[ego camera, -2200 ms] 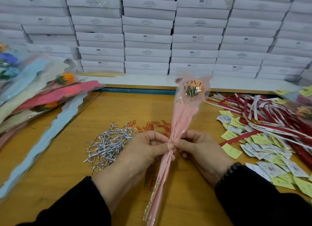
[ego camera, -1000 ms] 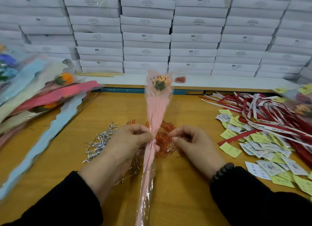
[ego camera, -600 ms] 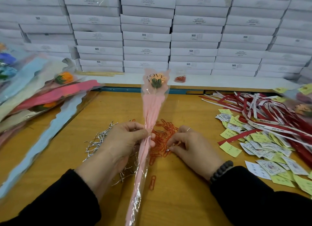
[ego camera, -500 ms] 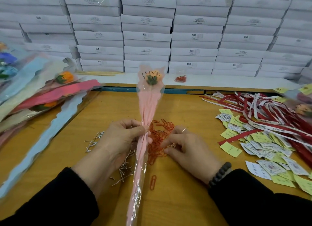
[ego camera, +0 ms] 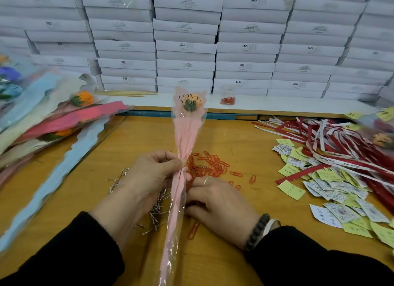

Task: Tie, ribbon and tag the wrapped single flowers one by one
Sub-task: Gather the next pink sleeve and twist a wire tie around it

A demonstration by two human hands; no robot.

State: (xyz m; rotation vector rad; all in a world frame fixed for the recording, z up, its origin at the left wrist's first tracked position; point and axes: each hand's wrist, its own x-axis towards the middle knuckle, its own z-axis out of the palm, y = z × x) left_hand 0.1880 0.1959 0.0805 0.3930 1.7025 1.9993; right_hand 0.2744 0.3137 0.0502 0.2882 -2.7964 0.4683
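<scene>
A single flower in pink paper and a clear sleeve [ego camera: 186, 136] stands tilted over the table, bloom end away from me. My left hand [ego camera: 149, 174] grips it at the gathered neck. My right hand [ego camera: 215, 200] lies on the table just right of the stem, fingers curled at the edge of the pile of red paper clips [ego camera: 210, 165]; whether it holds a clip is hidden. Silver twist ties [ego camera: 156, 211] lie under and beside my left hand. Red and white ribbons [ego camera: 332, 144] and yellow and white tags [ego camera: 332, 185] lie to the right.
Wrapped flowers [ego camera: 53, 119] are heaped on the left side of the wooden table [ego camera: 245, 140]. White boxes [ego camera: 185, 46] are stacked along the back. A small bag of red clips [ego camera: 227, 97] and thin wooden sticks [ego camera: 125, 93] rest on the white ledge.
My left hand has carried the flower leftward. My right hand let go of the neck and dropped onto the table by the red paper clips, sliding closer to the stem.
</scene>
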